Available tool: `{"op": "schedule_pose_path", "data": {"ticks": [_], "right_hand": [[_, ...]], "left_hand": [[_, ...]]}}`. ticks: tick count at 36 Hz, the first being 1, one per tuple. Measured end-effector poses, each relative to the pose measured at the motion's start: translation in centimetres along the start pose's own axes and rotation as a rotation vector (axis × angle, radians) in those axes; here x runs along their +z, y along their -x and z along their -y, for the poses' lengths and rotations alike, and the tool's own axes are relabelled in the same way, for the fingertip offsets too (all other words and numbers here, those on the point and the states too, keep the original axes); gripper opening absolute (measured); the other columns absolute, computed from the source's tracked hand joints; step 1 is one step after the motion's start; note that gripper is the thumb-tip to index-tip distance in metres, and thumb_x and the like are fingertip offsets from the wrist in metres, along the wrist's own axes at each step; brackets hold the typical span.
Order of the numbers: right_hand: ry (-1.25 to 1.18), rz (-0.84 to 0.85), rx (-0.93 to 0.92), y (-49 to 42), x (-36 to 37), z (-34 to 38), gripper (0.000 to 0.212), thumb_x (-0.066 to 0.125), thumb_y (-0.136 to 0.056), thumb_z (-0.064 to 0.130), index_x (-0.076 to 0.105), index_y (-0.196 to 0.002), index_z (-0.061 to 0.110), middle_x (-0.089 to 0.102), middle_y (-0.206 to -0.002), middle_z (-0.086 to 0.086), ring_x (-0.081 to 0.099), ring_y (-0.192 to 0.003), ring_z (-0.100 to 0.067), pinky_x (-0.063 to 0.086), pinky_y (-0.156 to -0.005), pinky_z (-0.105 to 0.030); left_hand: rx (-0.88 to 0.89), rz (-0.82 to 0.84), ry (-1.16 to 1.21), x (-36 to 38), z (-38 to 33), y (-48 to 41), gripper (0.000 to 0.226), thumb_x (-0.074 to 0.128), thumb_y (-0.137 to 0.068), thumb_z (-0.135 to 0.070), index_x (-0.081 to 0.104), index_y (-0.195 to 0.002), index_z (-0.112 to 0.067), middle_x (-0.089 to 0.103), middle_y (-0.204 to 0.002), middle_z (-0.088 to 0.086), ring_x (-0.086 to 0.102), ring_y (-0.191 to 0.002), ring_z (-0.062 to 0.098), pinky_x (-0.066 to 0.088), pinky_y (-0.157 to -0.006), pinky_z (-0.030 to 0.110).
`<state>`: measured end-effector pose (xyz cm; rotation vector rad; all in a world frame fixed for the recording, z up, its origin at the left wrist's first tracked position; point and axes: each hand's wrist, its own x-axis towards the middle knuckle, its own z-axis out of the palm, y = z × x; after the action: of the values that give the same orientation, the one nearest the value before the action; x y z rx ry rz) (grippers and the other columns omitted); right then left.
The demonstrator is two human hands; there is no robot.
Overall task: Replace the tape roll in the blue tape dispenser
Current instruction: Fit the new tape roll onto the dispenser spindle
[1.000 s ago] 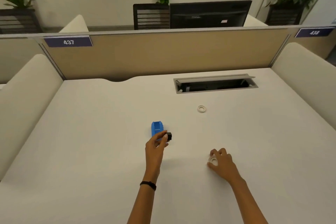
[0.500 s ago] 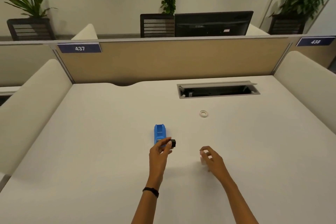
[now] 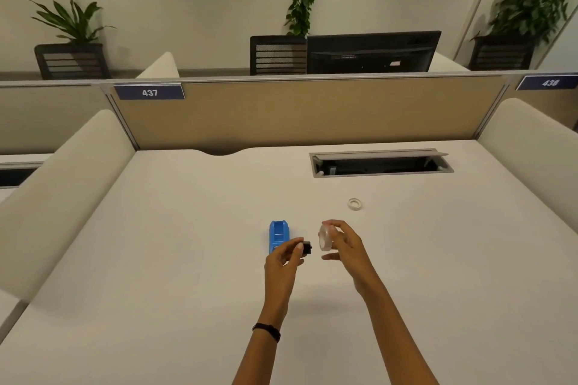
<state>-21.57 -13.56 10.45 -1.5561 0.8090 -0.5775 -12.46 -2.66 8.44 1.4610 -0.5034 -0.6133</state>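
The blue tape dispenser [image 3: 278, 235] lies on the white desk [image 3: 187, 259], its open cradle facing up with no roll in it. My left hand [image 3: 283, 262] is just in front of it and pinches a small black spool hub [image 3: 307, 248] between thumb and fingers. My right hand [image 3: 344, 245] is raised beside it and holds a clear tape roll [image 3: 325, 237] upright, its face turned toward the hub. The roll and hub are a short gap apart. A small whitish ring, an empty tape core [image 3: 355, 204], lies flat on the desk farther back right.
An open cable hatch [image 3: 380, 163] is set into the desk at the back right. A tan partition [image 3: 312, 112] closes the far edge, and padded cream dividers [image 3: 62, 197] flank both sides. A monitor and plants stand beyond the partition.
My right hand has lifted the clear tape roll off the desk and brought it up and left toward the black hub. My left hand kept the hub near the dispenser. The camera tilted up.
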Motion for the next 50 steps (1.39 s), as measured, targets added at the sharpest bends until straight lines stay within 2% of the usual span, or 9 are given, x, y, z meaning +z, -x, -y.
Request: {"op": "schedule_pose_path", "data": {"ticks": [3, 10, 16, 22, 27, 33, 37, 43, 50], "right_hand": [[0.004, 0.026, -0.021, 0.1, 0.4, 0.1, 0.022, 0.04, -0.097, 0.03, 0.055, -0.112, 0.025, 0.056, -0.116, -0.004, 0.058, -0.103, -0.025, 0.058, -0.059, -0.015], [0.055, 0.08, -0.051, 0.0, 1.2, 0.3, 0.021, 0.037, -0.097, 0.027, 0.054, -0.097, 0.039, 0.059, -0.108, 0.002, 0.062, -0.087, -0.011, 0.057, -0.058, -0.013], [0.084, 0.13, -0.063, 0.1, 1.6, 0.5, 0.019, 0.04, -0.096, 0.03, 0.055, -0.1, 0.041, 0.062, -0.107, 0.006, 0.065, -0.092, -0.014, 0.057, -0.063, -0.015], [0.085, 0.148, -0.078, 0.1, 1.6, 0.9, 0.025, 0.043, -0.096, 0.026, 0.058, -0.116, 0.022, 0.062, -0.118, -0.004, 0.062, -0.105, -0.02, 0.057, -0.081, -0.026], [0.114, 0.197, -0.076, 0.1, 1.5, 1.4, 0.027, 0.051, -0.093, 0.026, 0.057, -0.119, 0.026, 0.06, -0.122, 0.003, 0.06, -0.108, -0.017, 0.054, -0.089, -0.029], [0.158, 0.242, -0.07, -0.1, 1.6, 1.6, 0.035, 0.062, -0.086, 0.031, 0.053, -0.119, 0.038, 0.058, -0.119, 0.017, 0.059, -0.103, -0.005, 0.048, -0.071, -0.008], [0.132, 0.255, -0.072, -0.3, 1.6, 1.8, 0.033, 0.065, -0.084, 0.03, 0.054, -0.111, 0.046, 0.058, -0.111, 0.028, 0.06, -0.098, 0.005, 0.048, -0.065, 0.0], [0.125, 0.251, -0.063, -0.6, 1.7, 1.6, 0.035, 0.065, -0.084, 0.031, 0.053, -0.113, 0.046, 0.06, -0.11, 0.025, 0.061, -0.095, 0.01, 0.048, -0.064, 0.0], [0.122, 0.246, -0.054, -0.9, 1.8, 1.2, 0.032, 0.064, -0.085, 0.031, 0.053, -0.113, 0.043, 0.064, -0.112, 0.012, 0.063, -0.099, -0.005, 0.054, -0.07, -0.011]], "left_hand": [[0.007, 0.002, 0.008, 0.1, -0.2, 0.0, 0.014, 0.057, -0.089, -0.023, 0.066, -0.09, -0.034, 0.072, -0.093, -0.005, 0.069, -0.088, 0.009, 0.055, -0.07, 0.016], [0.042, -0.004, 0.023, 0.3, -0.6, -0.2, 0.016, 0.056, -0.089, -0.019, 0.065, -0.092, -0.031, 0.072, -0.088, -0.003, 0.069, -0.084, 0.015, 0.054, -0.067, 0.014], [0.056, -0.021, 0.005, 0.4, -0.6, -0.4, 0.012, 0.057, -0.089, -0.02, 0.066, -0.093, -0.026, 0.072, -0.091, 0.005, 0.069, -0.085, 0.019, 0.057, -0.073, 0.02], [0.047, -0.039, 0.002, 0.1, -0.7, -0.8, 0.013, 0.059, -0.088, -0.021, 0.065, -0.088, -0.032, 0.072, -0.09, 0.001, 0.07, -0.083, 0.017, 0.056, -0.069, 0.017], [0.021, -0.058, 0.013, 0.0, -0.8, -1.0, 0.015, 0.061, -0.087, -0.02, 0.065, -0.087, -0.034, 0.072, -0.091, -0.002, 0.07, -0.084, 0.018, 0.055, -0.067, 0.015], [-0.007, -0.059, 0.042, -0.4, -1.2, -1.2, 0.016, 0.062, -0.086, -0.021, 0.066, -0.083, -0.036, 0.072, -0.077, -0.016, 0.07, -0.078, 0.009, 0.054, -0.062, 0.012], [-0.019, -0.047, 0.049, -0.6, -1.3, -1.3, 0.011, 0.061, -0.086, -0.023, 0.068, -0.084, -0.032, 0.073, -0.076, -0.012, 0.071, -0.078, 0.01, 0.055, -0.064, 0.015], [-0.021, -0.049, 0.029, -0.7, -1.3, -1.7, 0.011, 0.061, -0.086, -0.023, 0.067, -0.083, -0.031, 0.073, -0.082, -0.003, 0.07, -0.077, 0.014, 0.056, -0.067, 0.018], [0.012, -0.053, -0.012, -0.7, -1.0, -1.9, 0.016, 0.061, -0.086, -0.021, 0.066, -0.082, -0.036, 0.071, -0.084, -0.001, 0.068, -0.081, 0.018, 0.056, -0.067, 0.02]]}}
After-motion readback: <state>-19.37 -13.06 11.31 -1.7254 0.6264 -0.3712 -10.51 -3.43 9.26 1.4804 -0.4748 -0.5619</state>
